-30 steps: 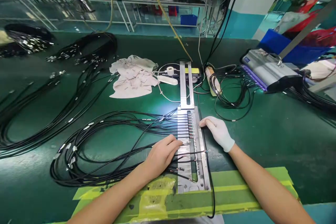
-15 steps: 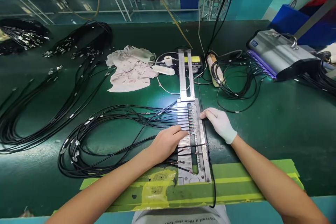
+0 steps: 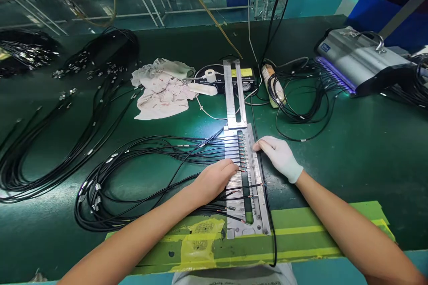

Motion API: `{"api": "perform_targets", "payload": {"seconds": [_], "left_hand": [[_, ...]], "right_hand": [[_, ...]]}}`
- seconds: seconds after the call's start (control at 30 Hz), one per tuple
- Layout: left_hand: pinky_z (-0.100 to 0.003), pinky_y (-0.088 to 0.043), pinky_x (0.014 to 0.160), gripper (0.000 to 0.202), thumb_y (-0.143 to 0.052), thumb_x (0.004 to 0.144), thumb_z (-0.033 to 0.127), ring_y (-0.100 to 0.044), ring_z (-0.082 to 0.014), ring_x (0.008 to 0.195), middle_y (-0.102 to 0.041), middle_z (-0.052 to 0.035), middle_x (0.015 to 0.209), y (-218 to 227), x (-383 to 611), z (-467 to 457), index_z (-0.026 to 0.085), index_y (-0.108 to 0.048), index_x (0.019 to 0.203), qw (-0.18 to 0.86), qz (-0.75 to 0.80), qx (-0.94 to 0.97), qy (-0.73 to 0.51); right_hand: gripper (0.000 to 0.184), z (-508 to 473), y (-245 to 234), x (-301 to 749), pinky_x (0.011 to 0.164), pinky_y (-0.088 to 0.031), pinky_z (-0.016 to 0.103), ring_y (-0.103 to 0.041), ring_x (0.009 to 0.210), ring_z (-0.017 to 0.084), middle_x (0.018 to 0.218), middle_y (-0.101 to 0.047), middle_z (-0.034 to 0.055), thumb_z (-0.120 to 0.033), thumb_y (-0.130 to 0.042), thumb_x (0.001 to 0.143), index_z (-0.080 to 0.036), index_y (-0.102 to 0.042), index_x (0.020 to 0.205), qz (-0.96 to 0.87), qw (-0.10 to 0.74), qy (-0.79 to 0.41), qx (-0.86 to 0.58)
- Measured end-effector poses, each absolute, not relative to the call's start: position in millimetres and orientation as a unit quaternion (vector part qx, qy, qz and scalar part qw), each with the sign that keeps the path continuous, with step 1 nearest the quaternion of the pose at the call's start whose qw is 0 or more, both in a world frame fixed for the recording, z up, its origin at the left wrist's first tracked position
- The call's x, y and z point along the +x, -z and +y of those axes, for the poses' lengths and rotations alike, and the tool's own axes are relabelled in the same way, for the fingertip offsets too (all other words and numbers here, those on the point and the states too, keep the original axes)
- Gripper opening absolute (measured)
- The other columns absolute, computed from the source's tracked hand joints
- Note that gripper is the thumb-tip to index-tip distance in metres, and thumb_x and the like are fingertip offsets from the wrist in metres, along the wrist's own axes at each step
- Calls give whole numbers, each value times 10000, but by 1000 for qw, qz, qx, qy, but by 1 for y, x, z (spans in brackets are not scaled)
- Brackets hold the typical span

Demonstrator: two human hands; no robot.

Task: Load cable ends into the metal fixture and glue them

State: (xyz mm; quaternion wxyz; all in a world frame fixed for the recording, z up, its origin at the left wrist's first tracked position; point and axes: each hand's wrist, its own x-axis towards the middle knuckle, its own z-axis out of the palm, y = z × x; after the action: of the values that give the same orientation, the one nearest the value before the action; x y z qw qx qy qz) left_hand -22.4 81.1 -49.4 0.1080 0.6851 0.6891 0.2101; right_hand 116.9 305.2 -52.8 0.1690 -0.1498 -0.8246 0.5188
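Observation:
A long metal fixture point(image 3: 259, 205) with a slotted comb lies on the green bench in front of me. Several thin black cables point(image 3: 150, 151) run from loops on the left into its slots. My bare left hand point(image 3: 214, 180) rests on the cables at the fixture's left edge, fingers curled and pressing a cable end into a slot. My right hand point(image 3: 279, 158), in a white glove, lies on the fixture's right rail with fingers together, steadying it.
A crumpled white cloth point(image 3: 162, 93) and a small black device point(image 3: 234, 82) sit behind the fixture. A silver lamp unit point(image 3: 357, 60) glowing violet stands at the right. Cable bundles point(image 3: 50, 142) cover the left. Green and yellow tape point(image 3: 301, 236) lines the near edge.
My view has tilted slightly, so everything sits a little higher and left in frame. My left hand has crept up along the fixture's comb. My right hand stays on the rail.

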Motion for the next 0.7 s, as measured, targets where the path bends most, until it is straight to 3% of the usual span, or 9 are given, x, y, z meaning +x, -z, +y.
{"api": "perform_targets", "payload": {"seconds": [0.17, 0.4, 0.7], "left_hand": [[-279, -460, 785, 208, -396, 1025, 180, -531, -166, 866, -585, -60, 969, 51, -26, 81, 152, -561, 1148, 97, 683, 695, -203], [-239, -483, 810, 186, -413, 1020, 152, -556, -134, 893, -595, -63, 989, 60, -21, 87, 147, -505, 1181, 100, 657, 702, -255], [-262, -494, 789, 167, -451, 1007, 148, -568, -150, 862, -610, -68, 962, 54, -20, 90, 139, -524, 1157, 75, 667, 700, -244]], "right_hand": [[356, 307, 53, 116, 870, -461, 289, -633, 918, 170, 913, -692, 13, -346, -476, 1031, -194, -730, 834, -825, 169, -517, -154], [352, 311, 55, 114, 855, -451, 295, -634, 906, 176, 901, -692, 15, -349, -486, 1029, -199, -725, 819, -823, 169, -519, -159], [353, 315, 57, 114, 827, -455, 296, -635, 883, 174, 888, -690, 17, -340, -482, 1028, -190, -716, 810, -827, 171, -514, -153]]}}
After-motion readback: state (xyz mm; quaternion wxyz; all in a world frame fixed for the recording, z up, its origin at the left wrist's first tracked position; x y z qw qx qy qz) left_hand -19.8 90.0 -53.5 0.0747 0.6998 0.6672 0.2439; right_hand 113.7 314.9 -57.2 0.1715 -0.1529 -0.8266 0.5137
